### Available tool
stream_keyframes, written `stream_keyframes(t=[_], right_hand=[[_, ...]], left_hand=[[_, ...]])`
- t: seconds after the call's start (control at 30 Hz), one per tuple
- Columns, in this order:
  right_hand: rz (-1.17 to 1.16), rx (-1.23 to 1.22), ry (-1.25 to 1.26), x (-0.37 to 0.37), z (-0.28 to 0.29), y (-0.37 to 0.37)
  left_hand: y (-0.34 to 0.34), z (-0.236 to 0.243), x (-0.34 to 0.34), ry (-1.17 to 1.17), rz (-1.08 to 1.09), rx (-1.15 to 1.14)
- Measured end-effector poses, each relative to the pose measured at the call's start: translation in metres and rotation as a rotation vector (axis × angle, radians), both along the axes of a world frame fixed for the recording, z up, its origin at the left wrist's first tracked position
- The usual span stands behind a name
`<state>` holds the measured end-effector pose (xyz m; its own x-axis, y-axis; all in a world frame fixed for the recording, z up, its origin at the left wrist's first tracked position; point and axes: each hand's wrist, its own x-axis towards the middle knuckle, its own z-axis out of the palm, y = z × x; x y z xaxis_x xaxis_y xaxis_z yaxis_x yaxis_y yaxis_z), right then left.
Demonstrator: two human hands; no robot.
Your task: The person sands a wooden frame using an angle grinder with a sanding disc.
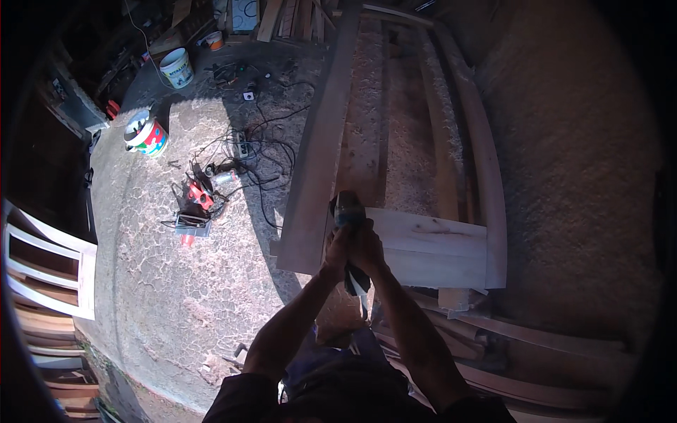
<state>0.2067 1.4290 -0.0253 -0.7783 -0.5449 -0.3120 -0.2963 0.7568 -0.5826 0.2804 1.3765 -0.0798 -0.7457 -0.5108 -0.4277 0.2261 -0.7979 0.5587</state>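
Observation:
My left hand [337,248] and my right hand [367,249] are closed round a dark power tool [348,206] with some teal on it. The tool rests where the left rail [312,183] of a large wooden door-like frame [489,176] meets its pale wide bottom board [430,254]. Part of the tool's underside and lower end is hidden by my hands. The frame's long inner rails run away from me, with gaps between them.
Left on the cracked concrete floor [162,268] are tangled cords, red power tools [199,194], a power strip [241,144] and buckets [144,137]. Pale frames [86,282] are stacked at the left edge. Long boards [536,336] lie near me; more planks [271,17] stand behind.

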Motion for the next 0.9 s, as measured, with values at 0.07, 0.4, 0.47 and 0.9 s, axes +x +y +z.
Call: stream_keyframes(t=[0.07,0.4,0.47,0.9], right_hand=[[-0.053,-0.025,0.008,-0.012,0.01,0.019],[0.032,-0.028,-0.042,0.026,0.002,-0.017],[0.011,-0.024,-0.032,0.014,0.004,-0.003],[-0.263,0.003,0.006,-0.096,0.021,0.137]], left_hand=[[0.016,-0.01,-0.023,-0.108,-0.027,-0.103],[-0.022,-0.002,0.024,0.127,-0.066,-0.025],[-0.015,0.003,0.014,0.02,-0.077,-0.031],[0.131,-0.005,-0.121,-0.165,-0.16,-0.251]])
